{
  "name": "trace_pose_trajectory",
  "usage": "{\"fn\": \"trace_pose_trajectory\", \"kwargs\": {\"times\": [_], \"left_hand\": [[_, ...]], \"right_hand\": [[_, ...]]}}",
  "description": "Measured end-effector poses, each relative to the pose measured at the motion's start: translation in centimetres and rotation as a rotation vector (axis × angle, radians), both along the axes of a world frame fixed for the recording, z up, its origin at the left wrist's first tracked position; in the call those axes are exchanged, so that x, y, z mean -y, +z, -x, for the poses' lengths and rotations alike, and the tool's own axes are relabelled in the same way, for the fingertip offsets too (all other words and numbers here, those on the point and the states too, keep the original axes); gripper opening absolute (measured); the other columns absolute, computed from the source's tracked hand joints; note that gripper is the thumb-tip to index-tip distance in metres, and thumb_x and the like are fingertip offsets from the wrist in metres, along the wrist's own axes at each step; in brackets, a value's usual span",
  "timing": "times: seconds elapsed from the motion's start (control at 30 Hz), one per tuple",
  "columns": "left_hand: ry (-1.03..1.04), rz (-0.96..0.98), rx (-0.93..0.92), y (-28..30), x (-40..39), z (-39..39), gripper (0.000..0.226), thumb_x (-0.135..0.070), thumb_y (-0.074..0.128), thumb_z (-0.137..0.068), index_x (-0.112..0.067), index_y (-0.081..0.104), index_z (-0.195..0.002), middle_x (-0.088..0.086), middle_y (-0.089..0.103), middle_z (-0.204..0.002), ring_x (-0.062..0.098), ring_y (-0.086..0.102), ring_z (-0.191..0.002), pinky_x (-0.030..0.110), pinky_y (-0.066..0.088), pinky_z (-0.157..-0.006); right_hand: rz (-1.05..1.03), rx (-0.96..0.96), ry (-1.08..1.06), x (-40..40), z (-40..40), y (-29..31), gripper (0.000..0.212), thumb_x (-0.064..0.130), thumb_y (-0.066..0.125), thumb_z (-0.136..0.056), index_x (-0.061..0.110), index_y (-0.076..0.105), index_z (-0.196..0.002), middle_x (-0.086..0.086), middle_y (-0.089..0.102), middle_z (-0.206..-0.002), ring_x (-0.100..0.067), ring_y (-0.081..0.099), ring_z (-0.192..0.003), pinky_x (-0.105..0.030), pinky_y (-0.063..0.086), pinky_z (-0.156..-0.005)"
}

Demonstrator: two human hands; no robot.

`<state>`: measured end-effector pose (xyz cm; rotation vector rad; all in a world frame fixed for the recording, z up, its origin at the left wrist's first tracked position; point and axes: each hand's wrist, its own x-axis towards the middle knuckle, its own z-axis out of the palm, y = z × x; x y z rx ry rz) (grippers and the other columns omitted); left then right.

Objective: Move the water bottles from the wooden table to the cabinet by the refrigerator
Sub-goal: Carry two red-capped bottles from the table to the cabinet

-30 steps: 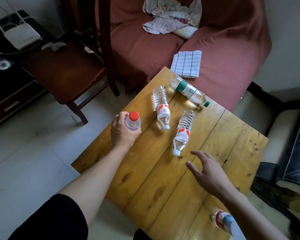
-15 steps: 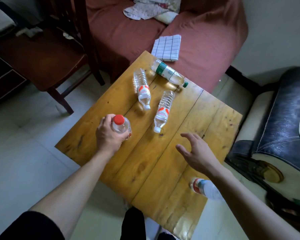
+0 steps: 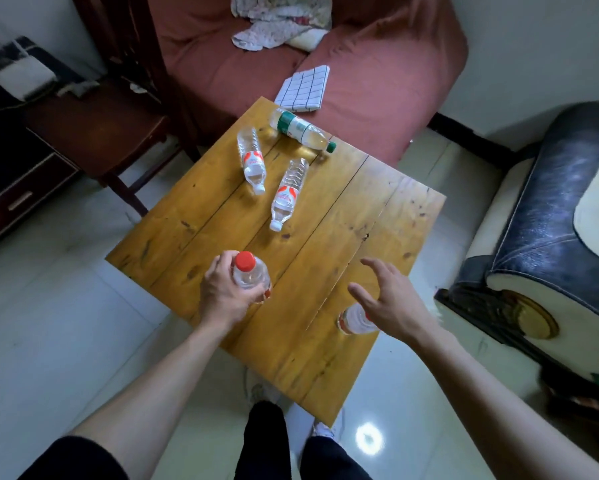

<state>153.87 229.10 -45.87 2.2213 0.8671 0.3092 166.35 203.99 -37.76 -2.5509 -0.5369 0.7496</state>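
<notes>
My left hand point(image 3: 222, 294) is closed around an upright red-capped water bottle point(image 3: 251, 277) over the near part of the wooden table point(image 3: 325, 244). My right hand point(image 3: 384, 299) hovers with fingers spread just above another bottle point(image 3: 353, 320) on the table's near right side; that bottle is partly hidden by the hand. Two clear bottles with red labels lie on their sides farther back, one point(image 3: 251, 161) on the left and one point(image 3: 287, 194) in the middle. A green-labelled bottle point(image 3: 300, 129) lies at the far edge. The cabinet and refrigerator are out of view.
A red-covered sofa point(image 3: 360, 64) with a checked cloth point(image 3: 303, 88) stands behind the table. A wooden chair point(image 3: 94, 123) and a dark low cabinet point(image 3: 11, 168) are at the left. A black armchair point(image 3: 550, 220) is at the right. My legs point(image 3: 291, 445) stand at the table's near corner.
My view has pulled back and up. The left hand has kept its grip on the red-capped bottle and drawn it nearer; the right hand has moved over the near-right bottle.
</notes>
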Motion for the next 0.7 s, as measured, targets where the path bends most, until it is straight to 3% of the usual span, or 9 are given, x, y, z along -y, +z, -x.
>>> {"fn": "trace_pose_trajectory", "kwargs": {"times": [0.27,0.43,0.7], "left_hand": [[-0.037,0.021,-0.031,0.5,5.0,0.6,0.061,-0.028,0.094,-0.054,-0.022,0.059,-0.104,-0.002,0.059,-0.096,0.017,0.056,-0.085,0.031,0.051,-0.07],[-0.11,0.012,-0.063,-1.4,7.0,0.8,0.061,-0.019,0.092,-0.052,-0.017,0.06,-0.105,0.001,0.059,-0.098,0.021,0.058,-0.083,0.03,0.05,-0.069],[-0.19,0.024,-0.056,-4.7,9.1,1.5,0.062,-0.018,0.089,-0.054,-0.015,0.06,-0.108,0.002,0.056,-0.101,0.018,0.055,-0.085,0.024,0.044,-0.072]], "right_hand": [[-0.016,-0.031,-0.029,5.3,1.4,-0.8,0.075,0.062,0.057,-0.086,0.024,0.037,-0.147,-0.003,0.042,-0.151,-0.022,0.042,-0.136,-0.038,0.038,-0.109],[-0.017,-0.053,-0.096,7.4,1.9,-2.2,0.089,0.059,0.07,-0.078,0.024,0.032,-0.149,-0.003,0.041,-0.152,-0.021,0.039,-0.138,-0.038,0.035,-0.111],[0.005,-0.083,-0.127,8.9,3.0,-6.3,0.092,0.053,0.077,-0.074,0.023,0.032,-0.149,-0.003,0.042,-0.151,-0.02,0.039,-0.138,-0.037,0.033,-0.113]]}}
